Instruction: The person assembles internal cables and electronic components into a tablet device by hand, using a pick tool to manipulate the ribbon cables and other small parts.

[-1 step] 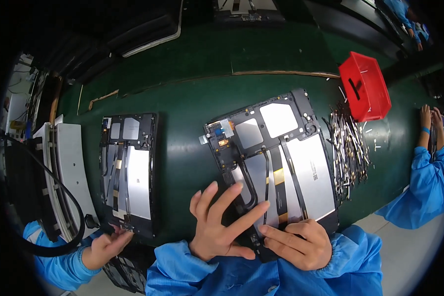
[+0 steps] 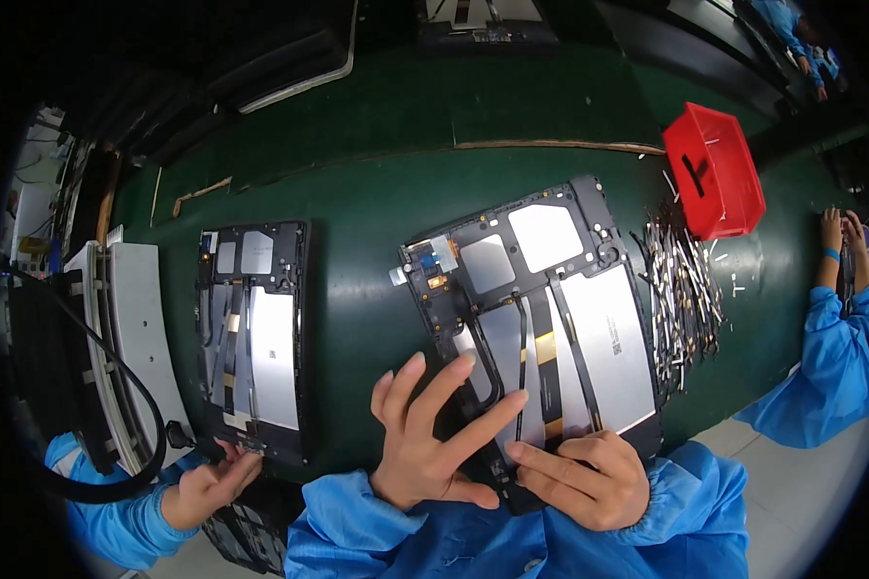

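In front of me a tablet-like device (image 2: 603,328) lies tilted, its inside exposed, with a black frame, silver plates and black and gold ribbon cables (image 2: 547,352). My left hand (image 2: 423,444) is over its lower left edge, fingers spread, index finger reaching toward a narrow black strip (image 2: 522,333). My right hand (image 2: 594,480) is at the bottom edge, its fingers curled and pressed together by the strip's lower end. Whatever those fingertips pinch is hidden.
To the right, a pile of thin strips (image 2: 684,299) lies beside a red bin (image 2: 714,174). A similar opened device (image 2: 272,357) is at the left, touched by a co-worker's hand (image 2: 208,490). White panels (image 2: 143,338) stand farther left. Another person's hands (image 2: 843,232) are at the far right.
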`<action>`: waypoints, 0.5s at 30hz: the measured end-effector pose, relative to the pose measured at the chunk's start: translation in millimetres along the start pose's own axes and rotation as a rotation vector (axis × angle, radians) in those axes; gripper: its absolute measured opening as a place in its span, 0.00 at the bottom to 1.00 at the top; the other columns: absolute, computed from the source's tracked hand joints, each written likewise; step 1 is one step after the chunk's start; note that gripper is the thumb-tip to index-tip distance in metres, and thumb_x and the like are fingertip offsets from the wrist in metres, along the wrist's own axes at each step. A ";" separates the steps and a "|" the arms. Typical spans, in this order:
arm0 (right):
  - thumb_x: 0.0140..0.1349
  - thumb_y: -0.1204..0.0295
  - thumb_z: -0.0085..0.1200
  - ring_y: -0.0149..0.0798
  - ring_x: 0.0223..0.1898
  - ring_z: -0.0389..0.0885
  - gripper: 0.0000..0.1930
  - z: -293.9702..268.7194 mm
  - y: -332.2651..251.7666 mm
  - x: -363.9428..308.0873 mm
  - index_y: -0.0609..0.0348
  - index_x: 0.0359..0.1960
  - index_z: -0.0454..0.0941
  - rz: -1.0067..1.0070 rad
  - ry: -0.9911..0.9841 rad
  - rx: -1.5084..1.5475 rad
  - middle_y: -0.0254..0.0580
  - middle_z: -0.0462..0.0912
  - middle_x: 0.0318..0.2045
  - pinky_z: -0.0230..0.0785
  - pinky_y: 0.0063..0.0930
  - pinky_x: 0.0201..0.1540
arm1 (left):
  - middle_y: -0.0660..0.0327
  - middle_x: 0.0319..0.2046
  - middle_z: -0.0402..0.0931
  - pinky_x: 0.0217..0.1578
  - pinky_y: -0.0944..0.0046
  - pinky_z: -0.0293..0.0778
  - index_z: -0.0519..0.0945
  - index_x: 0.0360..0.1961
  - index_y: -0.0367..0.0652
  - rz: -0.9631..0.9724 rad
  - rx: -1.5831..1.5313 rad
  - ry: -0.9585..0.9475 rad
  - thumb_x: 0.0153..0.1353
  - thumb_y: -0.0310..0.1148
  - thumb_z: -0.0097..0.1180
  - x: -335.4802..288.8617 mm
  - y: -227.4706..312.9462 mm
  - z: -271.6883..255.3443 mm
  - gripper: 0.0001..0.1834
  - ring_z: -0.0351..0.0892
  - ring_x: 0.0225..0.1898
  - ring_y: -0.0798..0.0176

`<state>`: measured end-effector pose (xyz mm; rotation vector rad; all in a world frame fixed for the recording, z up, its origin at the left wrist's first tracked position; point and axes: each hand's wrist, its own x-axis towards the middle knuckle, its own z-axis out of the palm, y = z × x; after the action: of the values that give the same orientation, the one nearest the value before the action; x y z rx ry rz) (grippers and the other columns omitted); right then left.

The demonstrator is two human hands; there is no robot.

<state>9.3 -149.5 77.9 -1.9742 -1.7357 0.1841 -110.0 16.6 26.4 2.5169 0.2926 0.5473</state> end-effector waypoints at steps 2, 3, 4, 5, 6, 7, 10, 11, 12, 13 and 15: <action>0.50 0.73 0.56 0.31 0.36 0.72 0.08 -2.9 -1.9 -0.5 0.56 0.33 0.80 0.007 -0.027 0.003 0.33 0.79 0.47 0.66 0.19 0.34 | 0.56 0.60 0.64 0.61 0.50 0.38 0.79 0.51 0.65 -0.027 -0.001 -0.055 0.55 0.74 0.16 5.8 0.7 -1.6 0.43 0.48 0.63 0.49; 0.50 0.73 0.56 0.31 0.37 0.72 0.09 -3.7 -2.2 -0.1 0.56 0.34 0.80 0.012 -0.053 0.008 0.34 0.79 0.48 0.66 0.19 0.35 | 0.55 0.60 0.63 0.61 0.49 0.37 0.79 0.51 0.65 -0.022 -0.022 -0.062 0.55 0.75 0.17 10.2 -0.6 -1.4 0.44 0.47 0.63 0.48; 0.50 0.73 0.56 0.31 0.37 0.72 0.09 -4.9 -1.5 1.4 0.56 0.34 0.80 0.014 -0.051 0.006 0.34 0.79 0.48 0.66 0.19 0.35 | 0.54 0.61 0.61 0.61 0.49 0.37 0.79 0.52 0.65 -0.017 -0.045 -0.070 0.55 0.75 0.17 14.8 -1.6 -1.3 0.44 0.46 0.64 0.47; 0.50 0.72 0.56 0.31 0.35 0.73 0.10 -6.2 -0.4 3.3 0.57 0.35 0.79 0.008 -0.054 0.048 0.35 0.79 0.46 0.66 0.19 0.34 | 0.54 0.61 0.61 0.61 0.49 0.37 0.79 0.52 0.65 -0.014 -0.046 -0.070 0.55 0.75 0.17 18.9 -1.4 -2.1 0.44 0.46 0.64 0.47; 0.50 0.72 0.56 0.32 0.33 0.74 0.11 -7.4 -0.2 4.5 0.58 0.36 0.79 0.004 -0.058 0.093 0.37 0.80 0.44 0.66 0.19 0.33 | 0.49 0.61 0.60 0.63 0.47 0.35 0.80 0.50 0.62 -0.050 -0.060 -0.108 0.53 0.76 0.14 21.6 -0.3 -3.8 0.47 0.45 0.64 0.43; 0.50 0.72 0.56 0.32 0.33 0.74 0.11 -9.6 1.5 4.8 0.58 0.36 0.79 0.009 -0.057 0.094 0.37 0.80 0.44 0.66 0.19 0.33 | 0.45 0.61 0.58 0.64 0.45 0.33 0.82 0.48 0.59 -0.086 -0.074 -0.146 0.51 0.77 0.10 24.2 -0.3 -4.5 0.51 0.44 0.65 0.39; 0.44 0.67 0.62 0.33 0.22 0.71 0.16 -18.4 6.2 8.5 0.60 0.35 0.79 0.060 0.057 0.277 0.35 0.79 0.28 0.63 0.20 0.24 | 0.44 0.61 0.57 0.64 0.45 0.33 0.82 0.48 0.59 -0.077 -0.054 -0.142 0.52 0.76 0.11 27.9 -4.3 -3.4 0.50 0.44 0.65 0.38; 0.48 0.65 0.61 0.31 0.20 0.70 0.16 -24.4 4.0 13.4 0.60 0.37 0.79 0.093 -0.049 0.183 0.33 0.75 0.24 0.63 0.20 0.24 | 0.43 0.61 0.57 0.64 0.44 0.33 0.82 0.48 0.59 -0.103 -0.047 -0.145 0.55 0.74 0.12 25.7 -3.2 -3.6 0.48 0.44 0.65 0.38; 0.51 0.62 0.60 0.29 0.19 0.68 0.17 -29.8 2.8 17.7 0.59 0.39 0.78 0.139 -0.155 0.078 0.30 0.70 0.21 0.64 0.21 0.24 | 0.43 0.61 0.57 0.64 0.44 0.33 0.82 0.48 0.59 -0.100 -0.056 -0.154 0.55 0.74 0.12 26.7 -3.5 -2.4 0.48 0.44 0.65 0.38; 0.52 0.55 0.60 0.27 0.17 0.64 0.23 -27.5 3.8 21.1 0.58 0.44 0.79 0.125 -0.167 0.025 0.27 0.63 0.15 0.60 0.21 0.21 | 0.47 0.62 0.58 0.63 0.44 0.34 0.80 0.50 0.62 -0.079 -0.037 -0.124 0.57 0.73 0.15 27.2 -5.0 -0.2 0.44 0.44 0.65 0.40; 0.52 0.52 0.58 0.27 0.16 0.63 0.25 -25.1 0.2 18.4 0.58 0.46 0.78 0.106 -0.226 -0.031 0.27 0.62 0.14 0.59 0.20 0.21 | 0.51 0.63 0.57 0.61 0.44 0.35 0.78 0.52 0.66 -0.066 -0.015 -0.089 0.60 0.69 0.19 27.5 -5.9 2.0 0.38 0.45 0.64 0.42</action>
<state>23.3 -138.9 103.6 -2.1396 -1.7797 0.4339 -85.1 29.2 30.4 2.4989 0.3357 0.4088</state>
